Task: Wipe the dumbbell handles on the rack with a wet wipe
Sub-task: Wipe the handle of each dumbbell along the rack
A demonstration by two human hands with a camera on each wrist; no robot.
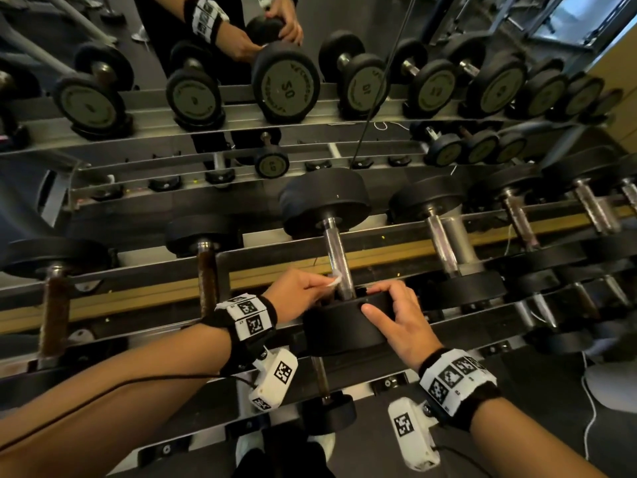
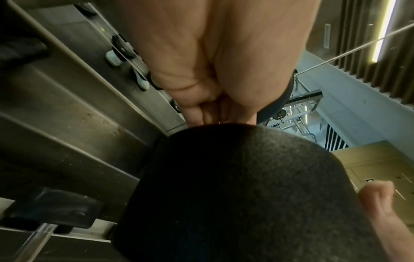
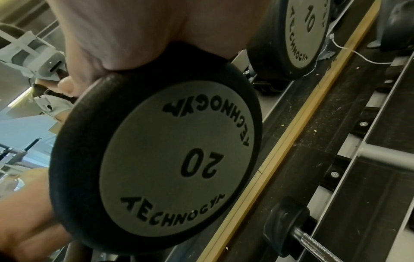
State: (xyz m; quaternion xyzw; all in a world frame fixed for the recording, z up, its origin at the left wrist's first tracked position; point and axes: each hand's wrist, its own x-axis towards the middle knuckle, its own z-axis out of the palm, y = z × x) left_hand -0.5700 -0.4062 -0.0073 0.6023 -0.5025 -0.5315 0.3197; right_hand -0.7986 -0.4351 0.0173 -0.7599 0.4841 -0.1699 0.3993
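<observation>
A black 20 dumbbell lies on the rack's top tier, its chrome handle point(image 1: 335, 251) running away from me. My left hand point(image 1: 303, 293) pinches a small white wet wipe point(image 1: 335, 281) against the near end of that handle. My right hand point(image 1: 396, 315) grips the dumbbell's near head point(image 1: 339, 327), fingers curled over its rim and thumb along its edge. The left wrist view shows my left hand point(image 2: 201, 79) reaching over that head point(image 2: 235, 195), with the wipe hidden. In the right wrist view my right hand point(image 3: 145, 35) lies on the rim above the grey "20" end plate point(image 3: 179, 159).
Other dumbbells flank it: a brown-handled one point(image 1: 208, 270) to the left and a chrome one point(image 1: 444, 243) to the right, with several more beyond. A smaller dumbbell point(image 1: 322, 381) sits on the tier below. A mirror point(image 1: 286, 84) behind reflects the rack and my hands.
</observation>
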